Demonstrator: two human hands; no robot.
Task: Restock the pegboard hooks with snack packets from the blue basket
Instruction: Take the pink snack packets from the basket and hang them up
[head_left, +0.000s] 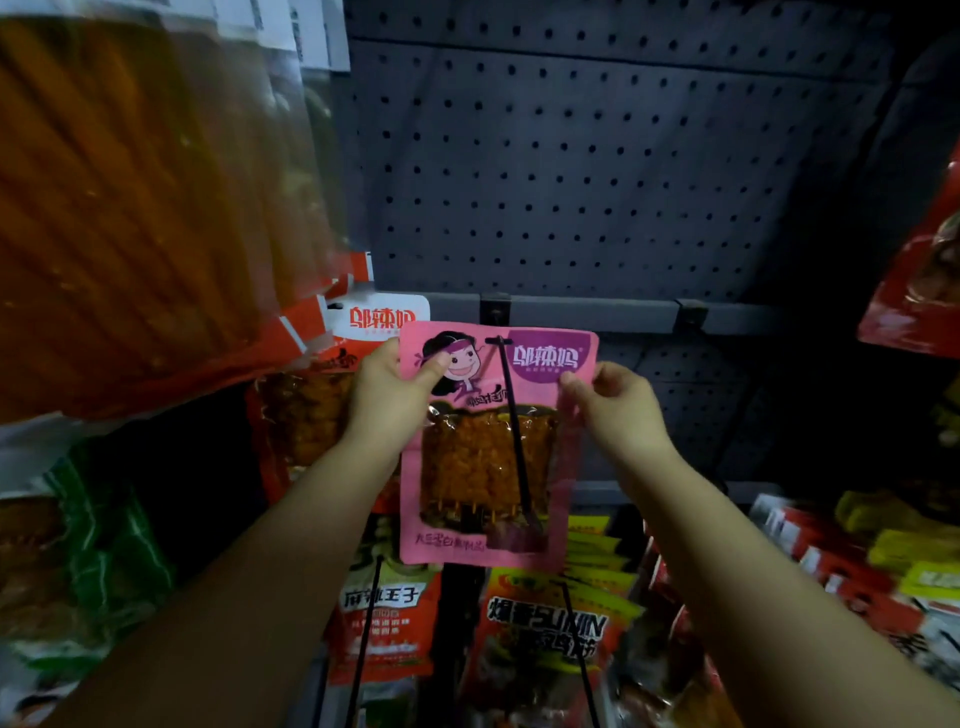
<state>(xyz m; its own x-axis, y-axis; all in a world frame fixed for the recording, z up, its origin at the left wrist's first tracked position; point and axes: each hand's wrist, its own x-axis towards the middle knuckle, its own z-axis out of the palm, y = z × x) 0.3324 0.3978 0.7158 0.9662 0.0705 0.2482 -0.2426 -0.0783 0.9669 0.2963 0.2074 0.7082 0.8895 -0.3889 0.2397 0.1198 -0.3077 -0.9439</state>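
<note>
A pink snack packet (493, 441) with a cartoon face and a clear window hangs in front of the grey pegboard (597, 171). A black hook (511, 410) runs through its top slot and down across its front. My left hand (395, 389) pinches the packet's upper left corner, thumb on the printed face. My right hand (613, 400) pinches its upper right edge. The blue basket is out of view.
Red and white packets (374, 322) hang on the hook just left. Large clear bags of orange sticks (145, 197) fill the upper left. More packets (545, 629) on black hooks hang below, with red and yellow ones (857, 561) at the right. A grey rail (597, 312) crosses the pegboard.
</note>
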